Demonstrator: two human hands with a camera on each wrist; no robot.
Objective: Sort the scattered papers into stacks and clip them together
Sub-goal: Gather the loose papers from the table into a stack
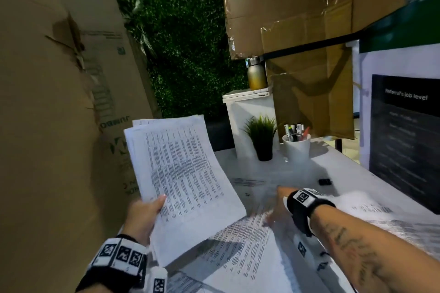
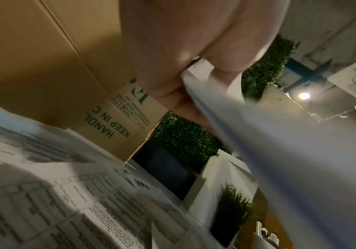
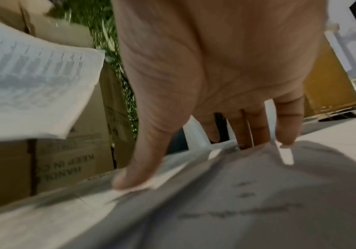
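Head camera looks down over the counter; both wrist cameras sit close behind the palms, sharing the potted plant.

The left hand is raised, thumb on top and fingers curled beneath, pinching a sheaf of printed white papers. The right hand reaches forward, palm down, its fingers straight and spread, fingertips touching the loose printed sheets on the table. Both wrists wear marker-patterned bands.

Printed text – blurred, unreadable.
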